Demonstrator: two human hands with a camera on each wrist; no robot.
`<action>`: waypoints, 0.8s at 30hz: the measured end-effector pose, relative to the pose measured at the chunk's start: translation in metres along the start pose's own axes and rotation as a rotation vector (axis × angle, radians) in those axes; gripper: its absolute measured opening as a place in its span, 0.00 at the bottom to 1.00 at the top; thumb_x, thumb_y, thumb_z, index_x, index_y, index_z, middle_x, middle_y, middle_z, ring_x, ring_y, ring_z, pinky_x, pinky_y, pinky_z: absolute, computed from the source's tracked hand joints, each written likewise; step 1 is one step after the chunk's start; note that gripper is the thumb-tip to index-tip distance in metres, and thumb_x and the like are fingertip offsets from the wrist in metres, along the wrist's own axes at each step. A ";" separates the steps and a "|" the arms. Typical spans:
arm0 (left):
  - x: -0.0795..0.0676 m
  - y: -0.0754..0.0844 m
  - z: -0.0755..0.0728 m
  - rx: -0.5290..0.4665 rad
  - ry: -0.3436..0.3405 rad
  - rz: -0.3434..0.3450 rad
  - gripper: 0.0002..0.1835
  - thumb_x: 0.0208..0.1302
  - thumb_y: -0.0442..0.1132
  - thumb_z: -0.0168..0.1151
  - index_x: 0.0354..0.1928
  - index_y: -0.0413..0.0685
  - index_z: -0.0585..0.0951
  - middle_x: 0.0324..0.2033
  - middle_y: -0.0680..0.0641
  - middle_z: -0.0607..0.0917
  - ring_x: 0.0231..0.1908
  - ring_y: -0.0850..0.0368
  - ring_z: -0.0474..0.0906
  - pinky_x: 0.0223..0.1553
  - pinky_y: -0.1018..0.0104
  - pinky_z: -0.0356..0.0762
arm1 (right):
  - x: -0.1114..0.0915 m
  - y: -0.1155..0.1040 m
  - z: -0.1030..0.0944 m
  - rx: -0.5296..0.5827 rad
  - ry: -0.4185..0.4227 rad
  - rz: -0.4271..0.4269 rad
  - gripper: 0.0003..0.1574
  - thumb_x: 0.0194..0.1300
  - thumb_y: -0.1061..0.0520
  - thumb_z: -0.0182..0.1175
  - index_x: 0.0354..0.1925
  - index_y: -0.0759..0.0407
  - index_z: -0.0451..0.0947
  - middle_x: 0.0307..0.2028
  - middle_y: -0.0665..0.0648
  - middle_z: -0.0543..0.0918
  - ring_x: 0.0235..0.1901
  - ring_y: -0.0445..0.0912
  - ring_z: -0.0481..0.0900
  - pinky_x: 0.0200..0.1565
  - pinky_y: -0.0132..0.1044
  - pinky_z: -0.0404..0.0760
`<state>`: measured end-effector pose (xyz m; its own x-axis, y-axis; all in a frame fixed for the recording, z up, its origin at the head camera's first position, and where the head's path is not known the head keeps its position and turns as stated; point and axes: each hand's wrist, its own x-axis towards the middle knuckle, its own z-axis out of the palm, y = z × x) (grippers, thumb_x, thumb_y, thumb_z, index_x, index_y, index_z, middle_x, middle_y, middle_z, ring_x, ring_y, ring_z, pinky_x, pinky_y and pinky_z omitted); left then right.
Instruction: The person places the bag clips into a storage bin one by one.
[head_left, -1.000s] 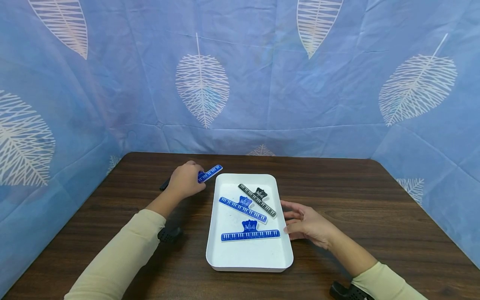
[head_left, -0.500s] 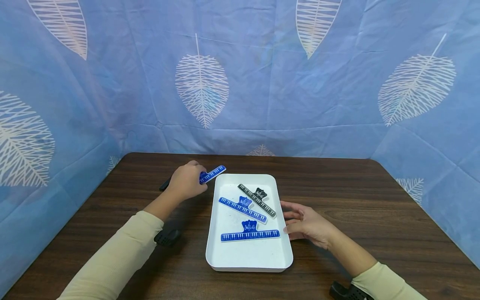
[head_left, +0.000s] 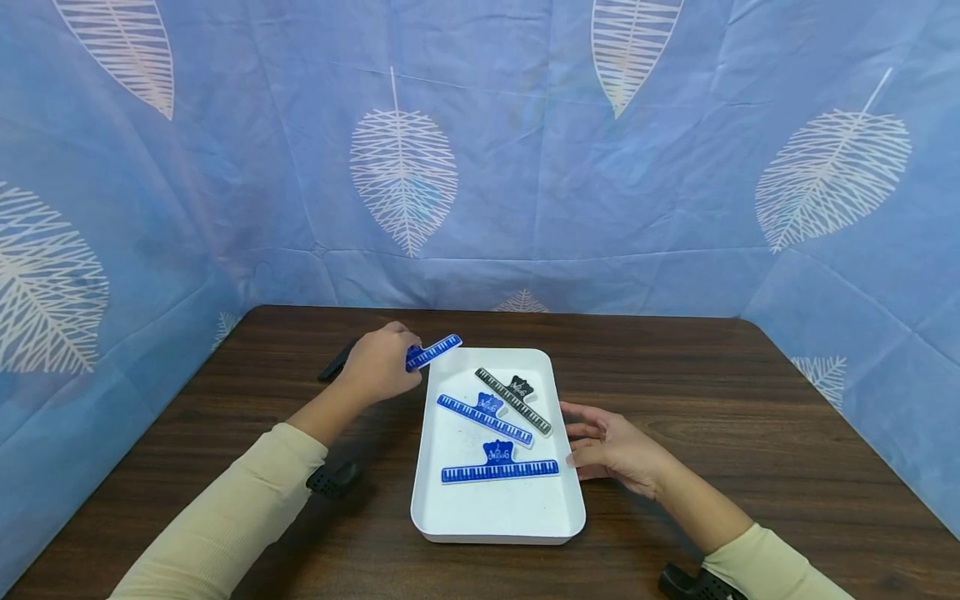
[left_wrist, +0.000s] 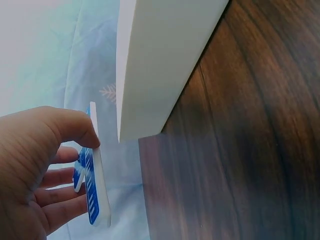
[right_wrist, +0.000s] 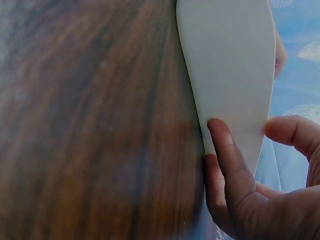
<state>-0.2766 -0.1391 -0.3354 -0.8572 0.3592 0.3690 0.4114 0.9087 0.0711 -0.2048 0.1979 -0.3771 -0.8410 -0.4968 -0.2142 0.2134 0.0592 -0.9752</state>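
My left hand (head_left: 381, 364) pinches a blue clip with a piano-key pattern (head_left: 435, 352), held above the table by the far left corner of a white tray (head_left: 491, 521). In the left wrist view the thumb presses on the clip's white edge, fingers behind it. Inside the tray lie a black keyboard-patterned clip (head_left: 513, 400), slanted, a lighter blue clip (head_left: 486, 418), also slanted, and a darker blue clip (head_left: 500, 472), nearly level. At the tray's right side rests my right hand (head_left: 618, 450). Its fairly straight fingers touch the outer wall (right_wrist: 230, 65), thumb near the rim.
A dark, narrow object (head_left: 335, 364) lies on the table behind my left hand, mostly hidden. The brown wood table (head_left: 712, 392) ends at a blue curtain (head_left: 480, 167) with white leaf prints. Black devices (head_left: 333, 479) sit at both wrists.
My left hand has moved slightly right with the blue clip, whose end now reaches over the tray's far left corner. The right hand and the tray have stayed put.
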 end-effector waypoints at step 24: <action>-0.001 0.019 -0.006 0.020 0.001 0.065 0.21 0.40 0.45 0.66 0.41 0.45 0.81 0.40 0.47 0.79 0.31 0.57 0.77 0.32 0.64 0.77 | 0.000 -0.001 0.001 0.010 -0.008 0.000 0.52 0.48 0.70 0.59 0.66 0.62 0.44 0.55 0.74 0.62 0.46 0.60 0.74 0.42 0.53 0.75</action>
<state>-0.2662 -0.1232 -0.3290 -0.8287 0.4171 0.3733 0.4596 0.8877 0.0283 -0.2043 0.1974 -0.3761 -0.8370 -0.5038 -0.2133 0.2180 0.0504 -0.9746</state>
